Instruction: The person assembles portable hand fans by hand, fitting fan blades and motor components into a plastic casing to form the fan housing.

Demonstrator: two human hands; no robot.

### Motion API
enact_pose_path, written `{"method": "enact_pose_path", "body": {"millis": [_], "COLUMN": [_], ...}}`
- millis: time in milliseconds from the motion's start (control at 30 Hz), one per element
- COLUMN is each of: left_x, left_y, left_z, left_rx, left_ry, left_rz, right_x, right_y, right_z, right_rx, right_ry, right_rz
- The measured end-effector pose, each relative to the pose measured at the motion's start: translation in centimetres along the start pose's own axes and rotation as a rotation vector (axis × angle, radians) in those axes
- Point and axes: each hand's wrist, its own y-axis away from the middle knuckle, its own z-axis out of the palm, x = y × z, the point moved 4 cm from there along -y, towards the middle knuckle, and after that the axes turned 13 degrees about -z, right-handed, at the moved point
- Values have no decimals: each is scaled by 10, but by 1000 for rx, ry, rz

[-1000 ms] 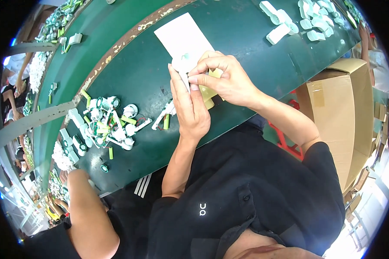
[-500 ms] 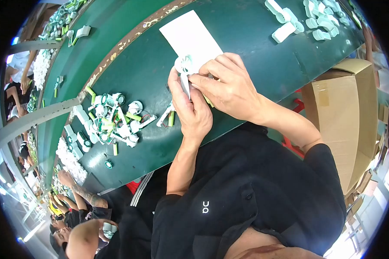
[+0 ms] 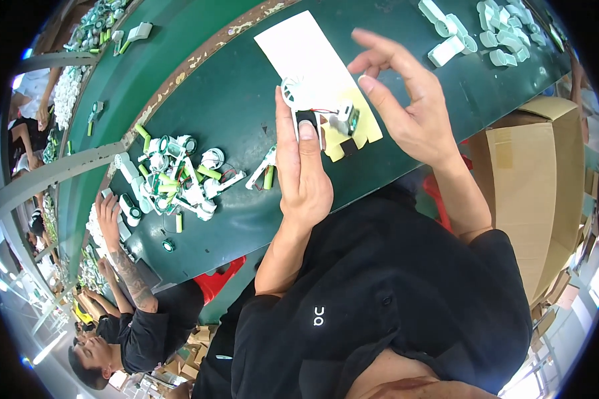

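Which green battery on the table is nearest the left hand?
The green battery beside the lone white piece, just left of the left hand. It sits apart; the others on the table lie farther left, in or around the pile.

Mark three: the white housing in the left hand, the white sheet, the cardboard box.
White housing (image 3: 292,94): head view, on its round slotted end.
White sheet (image 3: 305,50): head view, on its bare upper half.
Cardboard box (image 3: 522,199): head view, on its broad side panel.

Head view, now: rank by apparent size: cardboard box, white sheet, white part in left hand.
1. Cardboard box
2. White sheet, partly covered
3. White part in left hand
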Motion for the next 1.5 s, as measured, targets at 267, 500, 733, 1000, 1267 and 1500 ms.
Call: {"method": "enact_pose_path", "body": {"millis": [267, 500, 733, 1000, 1267, 1500], "left_x": [-6, 1, 8, 6, -2, 9], "left_y": [-5, -3, -6, -5, -5, -8], "left_z": [-2, -4, -1, -1, -3, -5], "left_rx": [131, 38, 54, 132, 77, -110], "left_ry": [61, 219, 285, 201, 25, 245], "left_rz": [-3, -67, -8, -19, -91, -144], "right_x": [12, 24, 35, 14, -12, -3], "right_y": [15, 21, 49, 28, 15, 12], "right_z": [11, 8, 37, 10, 2, -5], "right_rx": [-113, -146, -289, 123, 66, -95], "right_ry": [-97, -97, -1097, -822, -577, -447], "right_rz": [98, 205, 946, 455, 298, 250]}}
